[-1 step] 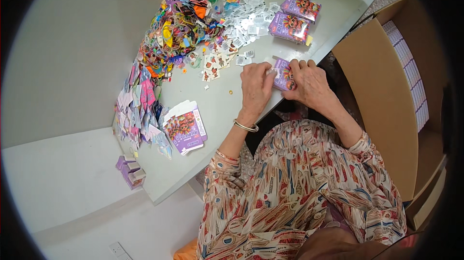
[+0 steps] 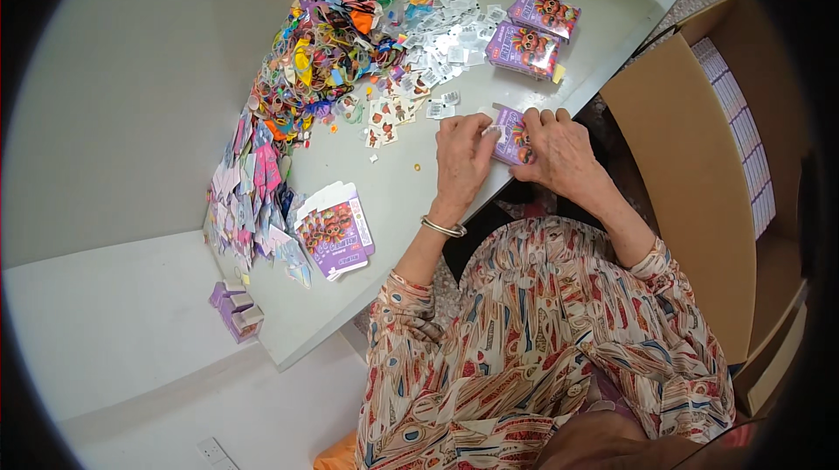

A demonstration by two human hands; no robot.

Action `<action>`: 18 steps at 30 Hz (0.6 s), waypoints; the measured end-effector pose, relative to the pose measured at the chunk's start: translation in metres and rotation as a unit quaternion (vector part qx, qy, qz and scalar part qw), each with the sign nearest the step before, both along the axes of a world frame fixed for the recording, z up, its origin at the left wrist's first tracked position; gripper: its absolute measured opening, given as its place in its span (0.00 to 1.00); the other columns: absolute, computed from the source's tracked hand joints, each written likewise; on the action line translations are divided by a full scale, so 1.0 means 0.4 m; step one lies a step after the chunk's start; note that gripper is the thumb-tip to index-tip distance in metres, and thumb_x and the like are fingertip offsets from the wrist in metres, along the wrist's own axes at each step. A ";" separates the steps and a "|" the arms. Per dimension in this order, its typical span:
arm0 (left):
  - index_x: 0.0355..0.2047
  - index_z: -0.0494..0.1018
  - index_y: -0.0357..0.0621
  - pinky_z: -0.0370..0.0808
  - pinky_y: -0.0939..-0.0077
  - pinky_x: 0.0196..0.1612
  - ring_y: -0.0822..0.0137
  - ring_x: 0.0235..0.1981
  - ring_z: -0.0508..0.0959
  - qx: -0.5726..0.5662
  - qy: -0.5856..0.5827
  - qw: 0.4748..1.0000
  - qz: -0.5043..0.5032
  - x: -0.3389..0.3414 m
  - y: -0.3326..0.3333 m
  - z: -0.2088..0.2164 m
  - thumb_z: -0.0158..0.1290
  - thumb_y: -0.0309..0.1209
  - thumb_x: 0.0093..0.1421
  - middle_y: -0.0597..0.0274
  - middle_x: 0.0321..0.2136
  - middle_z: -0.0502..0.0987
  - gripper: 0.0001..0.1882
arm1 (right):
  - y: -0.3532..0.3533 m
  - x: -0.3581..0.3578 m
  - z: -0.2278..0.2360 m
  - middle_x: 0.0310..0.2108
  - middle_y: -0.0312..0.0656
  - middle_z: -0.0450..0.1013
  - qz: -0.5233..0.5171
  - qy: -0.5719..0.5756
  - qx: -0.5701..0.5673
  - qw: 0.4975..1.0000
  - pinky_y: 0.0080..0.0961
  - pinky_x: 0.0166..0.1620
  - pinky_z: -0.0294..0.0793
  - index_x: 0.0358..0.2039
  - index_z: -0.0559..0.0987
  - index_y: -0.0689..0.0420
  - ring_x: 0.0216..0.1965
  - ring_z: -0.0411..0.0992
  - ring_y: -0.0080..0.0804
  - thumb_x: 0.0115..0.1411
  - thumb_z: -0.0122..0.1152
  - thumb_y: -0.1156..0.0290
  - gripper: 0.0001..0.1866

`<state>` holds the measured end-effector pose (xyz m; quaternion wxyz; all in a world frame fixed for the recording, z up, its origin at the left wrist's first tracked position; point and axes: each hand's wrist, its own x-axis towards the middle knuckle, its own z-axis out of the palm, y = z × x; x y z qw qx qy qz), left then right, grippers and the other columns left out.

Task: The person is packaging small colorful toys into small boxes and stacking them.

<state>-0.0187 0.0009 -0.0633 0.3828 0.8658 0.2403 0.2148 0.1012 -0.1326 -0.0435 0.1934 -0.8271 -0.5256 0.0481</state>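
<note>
Both of my hands hold a small purple printed carton [image 2: 512,148] over the table's near edge. My left hand [image 2: 463,151] has its fingers bent and its thumb at the carton's left end, beside a white flap. Wrapped round the opposite end is my right hand [image 2: 558,148], thumb below and fingers on top. My hands hide part of the carton. Two more purple cartons [image 2: 533,44] lie just beyond, at the far right of the table. To the left is a stack of flattened purple cartons [image 2: 332,232].
Colourful small trinkets [image 2: 328,59] are heaped along the back wall, with white packets [image 2: 450,33] and picture cards [image 2: 391,114] beside them. Folded pastel pieces [image 2: 253,182] pile up at left, near a purple holder [image 2: 236,311]. A large cardboard box [image 2: 690,182] with packed cartons [image 2: 743,138] stands at right.
</note>
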 end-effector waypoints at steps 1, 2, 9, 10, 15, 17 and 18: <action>0.36 0.75 0.41 0.65 0.65 0.49 0.58 0.45 0.71 0.001 0.000 1.000 -0.001 -0.001 0.010 -0.007 0.58 0.29 0.54 0.56 0.36 0.75 0.10 | 0.001 0.001 0.001 0.30 0.48 0.71 -0.001 0.003 -0.023 1.000 0.38 0.34 0.74 0.38 0.68 0.61 0.34 0.72 0.46 0.38 0.71 0.55 0.32; 0.37 0.75 0.40 0.68 0.68 0.45 0.60 0.41 0.73 -0.019 -0.033 0.999 0.011 -0.001 0.023 -0.015 0.58 0.29 0.54 0.56 0.33 0.75 0.11 | 0.003 0.000 0.001 0.30 0.48 0.71 -0.002 0.003 -0.022 1.000 0.38 0.34 0.74 0.38 0.68 0.61 0.34 0.72 0.46 0.38 0.71 0.55 0.32; 0.41 0.77 0.38 0.72 0.80 0.34 0.74 0.28 0.75 -0.024 0.031 0.992 0.118 -0.030 0.200 -0.026 0.58 0.31 0.57 0.63 0.28 0.78 0.13 | 0.000 0.017 0.004 0.31 0.49 0.72 -0.019 -0.004 -0.018 1.000 0.37 0.35 0.74 0.40 0.68 0.63 0.34 0.72 0.46 0.38 0.71 0.53 0.35; 0.41 0.76 0.37 0.72 0.79 0.33 0.75 0.27 0.75 0.005 0.020 0.993 0.114 -0.032 0.206 -0.033 0.57 0.31 0.57 0.63 0.27 0.78 0.14 | 0.001 0.017 0.006 0.31 0.50 0.72 -0.023 -0.003 -0.022 0.999 0.37 0.35 0.74 0.40 0.69 0.63 0.34 0.72 0.46 0.39 0.71 0.52 0.35; 0.41 0.77 0.40 0.73 0.76 0.33 0.69 0.27 0.76 0.016 0.067 0.995 0.069 -0.023 0.200 -0.014 0.58 0.31 0.54 0.59 0.25 0.78 0.14 | -0.011 0.030 0.001 0.31 0.49 0.72 -0.028 -0.007 -0.030 0.999 0.37 0.35 0.74 0.40 0.69 0.64 0.35 0.73 0.45 0.40 0.71 0.51 0.35; 0.40 0.78 0.42 0.73 0.73 0.33 0.67 0.27 0.76 0.027 0.093 0.994 0.053 -0.025 0.189 -0.012 0.58 0.31 0.53 0.58 0.25 0.78 0.14 | -0.011 0.037 0.000 0.30 0.49 0.72 -0.028 -0.006 -0.025 0.999 0.37 0.36 0.74 0.40 0.69 0.64 0.35 0.73 0.45 0.40 0.70 0.51 0.35; 0.39 0.78 0.43 0.72 0.70 0.33 0.63 0.27 0.76 0.104 0.117 0.987 0.034 -0.025 0.180 -0.018 0.59 0.31 0.52 0.57 0.24 0.78 0.14 | -0.013 0.038 0.003 0.30 0.49 0.72 -0.032 -0.009 -0.034 0.999 0.37 0.36 0.74 0.40 0.69 0.64 0.35 0.73 0.45 0.40 0.70 0.51 0.35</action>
